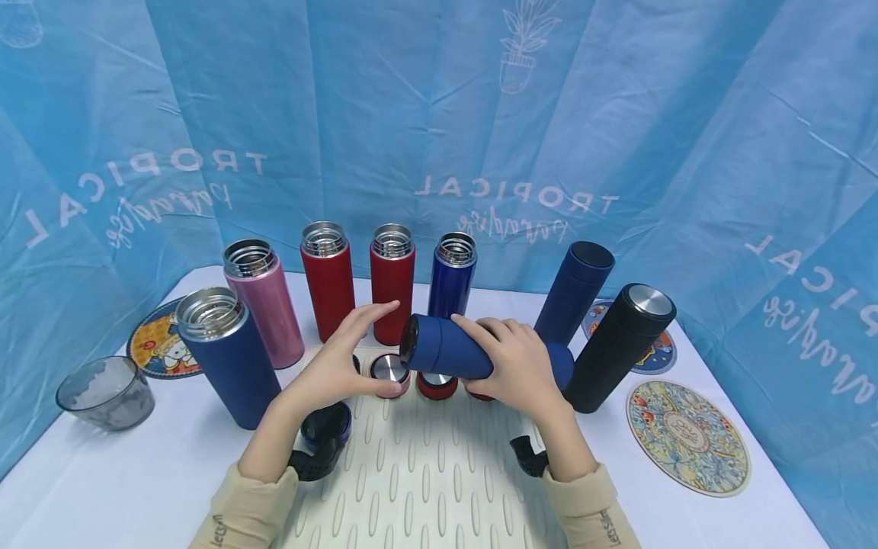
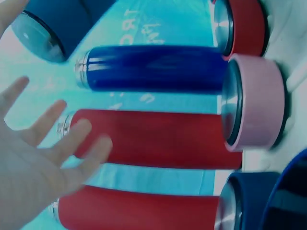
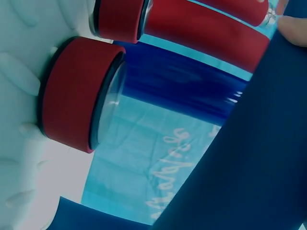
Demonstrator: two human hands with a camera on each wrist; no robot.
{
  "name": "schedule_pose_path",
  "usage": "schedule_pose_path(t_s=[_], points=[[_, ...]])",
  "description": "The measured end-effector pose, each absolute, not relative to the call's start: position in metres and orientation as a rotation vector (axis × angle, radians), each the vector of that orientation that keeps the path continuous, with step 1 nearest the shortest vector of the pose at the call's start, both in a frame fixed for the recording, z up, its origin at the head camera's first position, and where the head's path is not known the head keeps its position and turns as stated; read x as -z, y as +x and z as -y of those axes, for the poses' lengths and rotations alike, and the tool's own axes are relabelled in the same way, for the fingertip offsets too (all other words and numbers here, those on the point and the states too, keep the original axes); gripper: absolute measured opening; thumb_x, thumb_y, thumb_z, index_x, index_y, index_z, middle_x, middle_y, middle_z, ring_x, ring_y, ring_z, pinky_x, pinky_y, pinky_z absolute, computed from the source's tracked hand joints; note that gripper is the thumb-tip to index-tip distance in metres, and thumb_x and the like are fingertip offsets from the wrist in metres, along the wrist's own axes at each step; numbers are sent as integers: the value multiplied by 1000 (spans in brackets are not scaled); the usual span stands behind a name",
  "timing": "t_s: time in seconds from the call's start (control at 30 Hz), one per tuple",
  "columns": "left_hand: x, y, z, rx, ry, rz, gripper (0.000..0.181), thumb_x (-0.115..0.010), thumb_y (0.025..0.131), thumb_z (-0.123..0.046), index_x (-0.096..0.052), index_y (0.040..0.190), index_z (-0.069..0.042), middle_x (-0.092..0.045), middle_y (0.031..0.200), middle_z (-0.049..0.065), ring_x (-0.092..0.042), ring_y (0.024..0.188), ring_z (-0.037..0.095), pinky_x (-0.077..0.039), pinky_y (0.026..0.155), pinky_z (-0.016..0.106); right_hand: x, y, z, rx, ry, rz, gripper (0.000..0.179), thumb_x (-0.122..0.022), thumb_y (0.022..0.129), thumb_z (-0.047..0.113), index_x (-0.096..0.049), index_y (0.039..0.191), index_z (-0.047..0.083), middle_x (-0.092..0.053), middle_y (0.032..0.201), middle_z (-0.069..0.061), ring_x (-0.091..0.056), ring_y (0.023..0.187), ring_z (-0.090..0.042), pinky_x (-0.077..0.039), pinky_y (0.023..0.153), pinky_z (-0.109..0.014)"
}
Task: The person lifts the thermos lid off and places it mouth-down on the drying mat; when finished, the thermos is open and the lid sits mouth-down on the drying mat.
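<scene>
My right hand (image 1: 514,362) grips a matte blue thermos bottle (image 1: 456,347), tilted nearly level above the ribbed mat. Its capped end points left, toward my left hand (image 1: 334,366). That hand is spread with thumb and fingers apart, holding nothing, short of the bottle's end. In the left wrist view the blue bottle (image 2: 72,24) shows at the top corner, beyond the spread fingers. A pink lid (image 1: 389,370) and a red lid (image 1: 437,385) sit below the hands; another red lid (image 3: 72,96) is close in the right wrist view. A dark blue lid (image 1: 325,423) lies by my left wrist.
Uncapped bottles stand behind: blue (image 1: 229,366), pink (image 1: 270,316), two red (image 1: 329,290) and shiny blue (image 1: 451,282). A capped navy bottle (image 1: 572,297) and a black bottle (image 1: 610,358) stand right. A glass bowl (image 1: 106,400) is far left; a round coaster (image 1: 689,438) lies right.
</scene>
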State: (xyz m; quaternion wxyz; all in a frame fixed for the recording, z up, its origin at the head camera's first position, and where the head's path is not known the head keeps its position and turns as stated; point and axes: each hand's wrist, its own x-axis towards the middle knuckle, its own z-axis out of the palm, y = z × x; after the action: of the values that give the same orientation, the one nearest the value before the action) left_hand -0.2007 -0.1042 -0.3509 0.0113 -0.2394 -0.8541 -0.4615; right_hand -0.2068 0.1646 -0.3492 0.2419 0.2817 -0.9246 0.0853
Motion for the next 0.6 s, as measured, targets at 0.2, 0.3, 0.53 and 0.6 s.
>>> schedule_pose_path(t_s=[0.2, 0.3, 0.53, 0.6], points=[[358, -203, 96, 1628, -985, 2540, 84, -80, 69, -16, -36, 141, -21, -35, 140, 8, -42, 122, 34, -39, 95, 57, 350, -202, -162, -99, 848, 2509, 87, -82, 59, 45, -43, 137, 32, -62, 111, -4, -58, 97, -27, -47, 83, -44], [361, -203, 93, 1691, -1008, 2499, 79, -78, 70, -7, -39, 138, -17, -37, 137, 10, -46, 118, 35, -43, 92, 54, 352, -201, -160, -66, 868, 2499, 87, -82, 59, 47, -44, 136, 32, -62, 110, -3, -58, 96, -26, -47, 82, -43], [363, -203, 92, 1668, -994, 2477, 67, -78, 68, -1, -50, 128, -14, -45, 129, 11, -50, 113, 34, -47, 88, 49, 354, -200, -157, -33, 874, 2509, 89, -83, 58, 46, -43, 136, 32, -62, 108, -4, -58, 94, -27, -46, 81, -43], [363, -203, 92, 1643, -954, 2496, 66, -80, 66, -2, -53, 125, -15, -49, 124, 10, -54, 109, 32, -49, 85, 47, 354, -199, -156, -18, 879, 2509, 88, -82, 58, 47, -43, 136, 33, -61, 107, -4, -58, 94, -27, -46, 82, -43]])
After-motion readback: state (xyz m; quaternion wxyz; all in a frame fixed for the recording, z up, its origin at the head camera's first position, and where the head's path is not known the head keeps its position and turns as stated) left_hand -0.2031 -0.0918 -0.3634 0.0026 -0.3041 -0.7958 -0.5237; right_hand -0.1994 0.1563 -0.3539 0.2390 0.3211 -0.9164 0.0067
